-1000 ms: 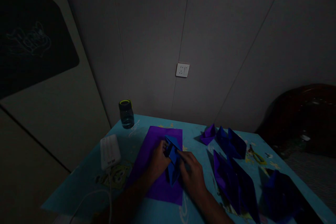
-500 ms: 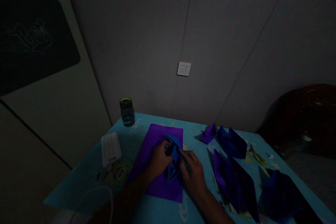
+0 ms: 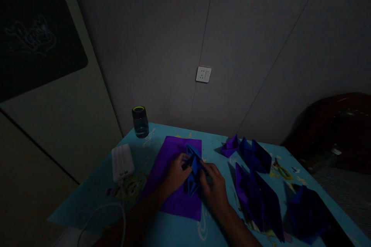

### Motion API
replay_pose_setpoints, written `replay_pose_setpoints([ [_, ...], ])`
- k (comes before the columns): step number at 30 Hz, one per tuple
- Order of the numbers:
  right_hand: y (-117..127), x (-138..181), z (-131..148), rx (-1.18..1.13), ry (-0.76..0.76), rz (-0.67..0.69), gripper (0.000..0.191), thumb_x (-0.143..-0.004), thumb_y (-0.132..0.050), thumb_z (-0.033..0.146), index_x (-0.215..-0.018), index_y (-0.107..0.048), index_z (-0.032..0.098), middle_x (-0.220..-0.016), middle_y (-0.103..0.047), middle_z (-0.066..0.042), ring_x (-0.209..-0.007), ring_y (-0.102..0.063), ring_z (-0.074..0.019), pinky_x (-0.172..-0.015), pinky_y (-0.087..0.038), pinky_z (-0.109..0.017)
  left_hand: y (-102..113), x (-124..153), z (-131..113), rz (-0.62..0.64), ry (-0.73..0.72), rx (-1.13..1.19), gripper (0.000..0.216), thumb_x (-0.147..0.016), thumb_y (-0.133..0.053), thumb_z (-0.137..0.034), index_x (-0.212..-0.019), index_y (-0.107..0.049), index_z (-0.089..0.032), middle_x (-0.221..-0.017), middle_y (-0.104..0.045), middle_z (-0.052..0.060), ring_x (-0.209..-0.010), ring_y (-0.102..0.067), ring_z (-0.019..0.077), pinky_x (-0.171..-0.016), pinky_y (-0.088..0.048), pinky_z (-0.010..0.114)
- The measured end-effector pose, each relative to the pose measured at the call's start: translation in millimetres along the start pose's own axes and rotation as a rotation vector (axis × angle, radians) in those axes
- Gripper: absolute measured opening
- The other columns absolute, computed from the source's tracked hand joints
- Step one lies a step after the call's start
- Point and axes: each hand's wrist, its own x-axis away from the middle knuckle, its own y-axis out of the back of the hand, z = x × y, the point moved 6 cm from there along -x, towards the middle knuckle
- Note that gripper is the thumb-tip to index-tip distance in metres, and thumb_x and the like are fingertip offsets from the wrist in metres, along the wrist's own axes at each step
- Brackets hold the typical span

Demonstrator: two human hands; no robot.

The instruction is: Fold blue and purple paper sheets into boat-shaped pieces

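Note:
Between my two hands is a blue folded paper boat (image 3: 193, 175), held above a purple sheet of paper (image 3: 176, 204) that lies flat on the table. My left hand (image 3: 177, 170) grips the boat's left side, thumb and fingers closed on its edge. On the other side my right hand (image 3: 213, 183) pinches the boat's right edge, its fingertips near the upper right. The boat's long axis points away from me, and its middle peak stands up between the two thumbs. Parts of its sides are hidden by my fingers.
Right of my hands stand a small purple paper boat (image 3: 230, 146), a blue one (image 3: 256, 156), a large purple one (image 3: 257, 197) and a dark blue one (image 3: 307, 216). Yellow-handled scissors (image 3: 283, 170) lie behind. A power bank (image 3: 123, 163) with a cable and a bottle (image 3: 140, 122) stand left.
The blue paper boat has turned slightly more upright between my hands, its far tip shifting a little right. My right hand's fingers have moved slightly along its edge.

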Motion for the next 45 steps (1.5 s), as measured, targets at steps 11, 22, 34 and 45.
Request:
replay_pose_setpoints([
  [11, -6, 7, 11, 0.091, 0.128, 0.075, 0.041, -0.094, -0.048, 0.017, -0.133, -0.059, 0.025, -0.105, -0.066, -0.010, -0.091, -0.066, -0.0212, -0.079, -0.057, -0.033, 5, -2, 8, -0.071, 0.035, -0.082, 0.027, -0.064, -0.070, -0.012, -0.087, -0.058, -0.020, -0.080, -0.071, 0.001, -0.071, -0.067, 0.0173, -0.065, -0.051, 0.027],
  [22, 1, 2, 3, 0.056, 0.026, 0.011, 0.036, -0.096, -0.046, 0.022, -0.129, -0.060, 0.024, -0.109, -0.065, -0.009, -0.100, -0.065, -0.0221, -0.087, -0.055, -0.036, 3, 0, 1, -0.032, -0.002, -0.033, 0.018, -0.074, -0.064, -0.017, -0.092, -0.066, -0.019, -0.096, -0.075, 0.008, -0.090, -0.070, 0.0207, -0.083, -0.054, 0.032],
  [34, 8, -3, -4, 0.069, -0.027, -0.055, 0.032, -0.096, -0.049, 0.027, -0.123, -0.065, 0.023, -0.105, -0.068, -0.009, -0.095, -0.066, -0.0227, -0.083, -0.056, -0.036, 3, 2, -6, -0.038, 0.000, 0.026, 0.024, -0.076, -0.059, -0.016, -0.094, -0.074, -0.021, -0.099, -0.078, 0.006, -0.091, -0.072, 0.0215, -0.084, -0.055, 0.031],
  [45, 9, -4, -22, 0.053, -0.114, -0.083, 0.033, -0.093, -0.050, 0.026, -0.122, -0.063, 0.020, -0.110, -0.068, -0.011, -0.093, -0.067, -0.0236, -0.079, -0.057, -0.036, 6, 2, -9, -0.105, -0.019, 0.051, 0.012, -0.082, -0.056, -0.025, -0.082, -0.067, -0.021, -0.084, -0.074, 0.003, -0.083, -0.069, 0.0191, -0.074, -0.053, 0.027],
])
